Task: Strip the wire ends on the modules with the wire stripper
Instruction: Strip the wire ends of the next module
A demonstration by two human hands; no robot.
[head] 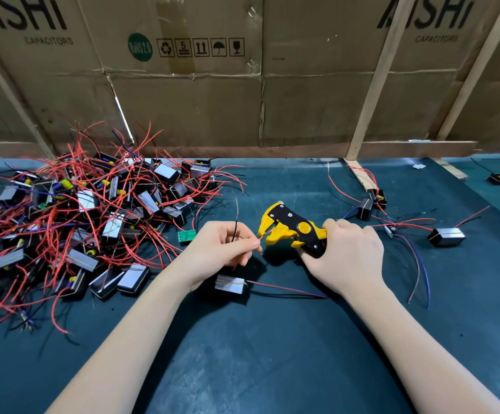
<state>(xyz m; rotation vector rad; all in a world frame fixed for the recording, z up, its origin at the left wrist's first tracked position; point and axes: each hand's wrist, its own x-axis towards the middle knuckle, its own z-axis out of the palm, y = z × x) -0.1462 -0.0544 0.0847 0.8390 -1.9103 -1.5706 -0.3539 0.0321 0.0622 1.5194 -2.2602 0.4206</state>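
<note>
Item 1: wire stripper (295,230), yellow and black. It was held above the bench (272,354), just right of centre, long axis running roughly left to right, nose to the left and a little away from the person, handles to the right. The right hand (344,255) was wrapped round the handles, its grip curled tight on them. The stripper's jaws stood at the tip of the red wire.

Item 2: red wire (260,238). Its short end pointed right, into the stripper's nose. The left hand (222,249) pinched it between thumb and fingertips, the other fingers curled; a black wire (235,231) rose through the same hand.

Item 3: module (231,285), a small black block with a silvery face. It lay on the bench just under the left hand, its long side across the view. A red and blue pair of leads (287,289) trailed from it to the right.

Item 4: heap of modules (78,210) in tangled red wire, at the left of the bench.

Item 5: loose modules (447,236) with leads, at the right, well apart from the heap.

Item 6: cardboard wall (213,100) behind the bench.
</note>
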